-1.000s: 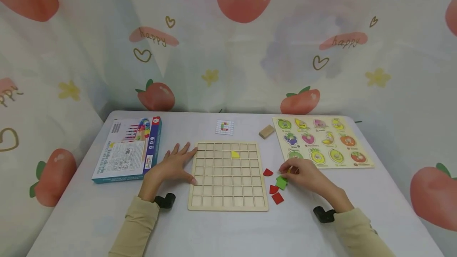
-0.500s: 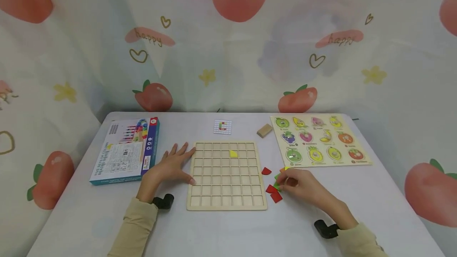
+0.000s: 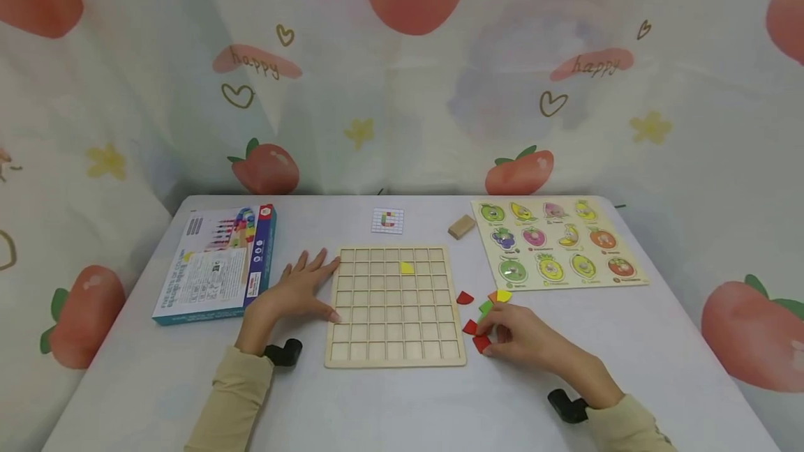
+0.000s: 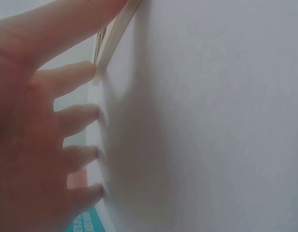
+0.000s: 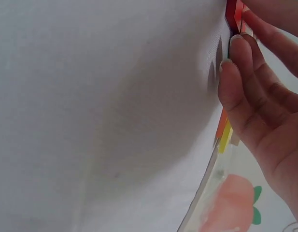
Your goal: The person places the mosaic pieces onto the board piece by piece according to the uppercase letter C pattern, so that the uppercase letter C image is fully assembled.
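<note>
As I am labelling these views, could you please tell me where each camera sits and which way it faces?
Head: worn on the head, facing forward and down over the table, grid board and backdrop; left grip, right grip and sleeves show.
Left wrist: on that wrist, facing the table and grid board; only the left grip shows.
Right wrist: on that wrist, facing a red piece, orange piece and yellow piece; only the right grip shows.
Head and left wrist share left grip, grid board and box.
</note>
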